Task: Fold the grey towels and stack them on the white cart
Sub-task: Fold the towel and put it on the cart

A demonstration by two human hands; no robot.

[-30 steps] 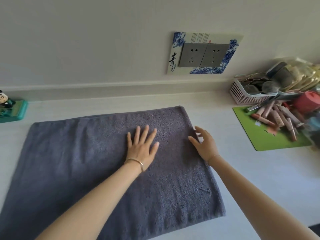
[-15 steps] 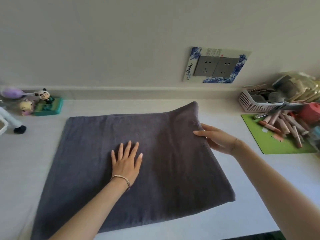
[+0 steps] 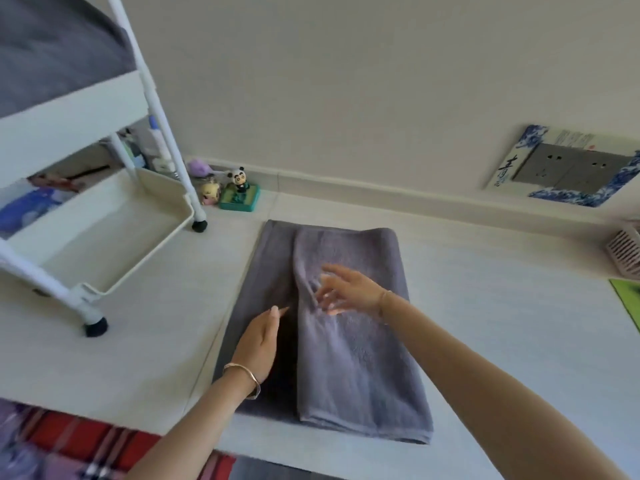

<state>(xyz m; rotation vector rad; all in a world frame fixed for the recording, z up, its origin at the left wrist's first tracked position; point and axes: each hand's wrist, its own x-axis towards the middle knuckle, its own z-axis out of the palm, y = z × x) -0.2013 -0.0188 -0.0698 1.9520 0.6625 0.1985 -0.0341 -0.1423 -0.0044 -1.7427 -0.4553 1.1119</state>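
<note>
Grey towel [image 3: 349, 358], folded lengthwise, right flap overlapping, slightly rumpled

text: one large black brush-written Chinese character, 青, on the left white strip of the socket surround [image 3: 506, 169] on the wall ahead of me | smaller print along that surround's top edge: too blurred for me to read | other readable labels, brands, numbers: none that I can see

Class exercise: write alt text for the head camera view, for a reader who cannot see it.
Two bare hands work a half-folded grey towel on a pale counter: the left hand rests flat, the right hand hovers open. A white cart stands left, grey fabric on its top shelf.
</note>
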